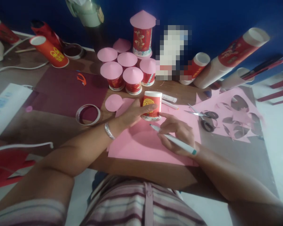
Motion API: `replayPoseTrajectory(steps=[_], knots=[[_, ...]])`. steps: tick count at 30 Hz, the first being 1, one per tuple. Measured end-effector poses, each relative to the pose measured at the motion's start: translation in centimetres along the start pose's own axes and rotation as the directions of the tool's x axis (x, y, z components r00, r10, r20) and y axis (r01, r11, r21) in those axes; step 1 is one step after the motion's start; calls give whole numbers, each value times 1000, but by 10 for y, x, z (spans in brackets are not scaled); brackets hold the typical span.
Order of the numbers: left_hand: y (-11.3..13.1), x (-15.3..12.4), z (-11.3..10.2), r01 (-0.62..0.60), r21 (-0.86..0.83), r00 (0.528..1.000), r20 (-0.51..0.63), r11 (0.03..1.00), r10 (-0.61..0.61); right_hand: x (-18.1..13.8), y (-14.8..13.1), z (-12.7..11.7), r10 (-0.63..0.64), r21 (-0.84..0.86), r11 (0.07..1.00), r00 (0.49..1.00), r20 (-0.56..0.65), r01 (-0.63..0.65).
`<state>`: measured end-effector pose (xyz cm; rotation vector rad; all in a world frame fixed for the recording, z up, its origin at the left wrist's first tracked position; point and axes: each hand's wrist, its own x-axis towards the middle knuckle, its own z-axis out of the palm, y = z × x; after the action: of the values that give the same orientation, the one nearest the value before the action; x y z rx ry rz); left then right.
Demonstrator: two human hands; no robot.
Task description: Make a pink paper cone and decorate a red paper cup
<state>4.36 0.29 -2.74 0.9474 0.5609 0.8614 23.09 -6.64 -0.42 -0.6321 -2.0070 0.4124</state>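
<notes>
My left hand (135, 113) is closed round a red paper cup (152, 105) with a yellow emblem, a white rim on top and a blue-drawn pattern along its lower edge. A teal-tipped marker (179, 143) lies in the grip of my right hand (176, 133), its coloured tip pointing left below the cup. The right index finger reaches to the cup's lower right side. Beneath both hands spread sheets of pink paper (132, 147). Just left of the cup rests a pink paper cone (114, 103).
Behind stand several red cups with pink cone tops (132, 76), one cup (142, 40) raised on the others. Scissors (208, 121) and cut pink scraps (245, 110) lie right. Leftward are a tape roll (88, 115), an orange cutter (81, 79) and a power strip (8, 106).
</notes>
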Motion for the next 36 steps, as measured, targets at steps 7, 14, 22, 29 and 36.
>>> replayPoseTrajectory(steps=[7,14,22,29,36], knots=[[2,1,-1,-23,-38,1000,16,999,24,-3,2,-7,68,-53,996,997,-32,-70],[-4,2,-7,1,-58,1000,26,998,1,-5,5,-6,50,-133,989,997,-52,-57],[1,2,-1,-10,-76,1000,23,997,12,-7,0,-6,90,-239,965,992,-94,-110],[0,1,0,-6,-30,1000,-5,1000,6,-5,1,-7,75,-251,963,993,-90,-95],[-1,2,-2,-14,26,1000,17,1000,14,-5,0,-7,105,-264,957,991,-86,-124]])
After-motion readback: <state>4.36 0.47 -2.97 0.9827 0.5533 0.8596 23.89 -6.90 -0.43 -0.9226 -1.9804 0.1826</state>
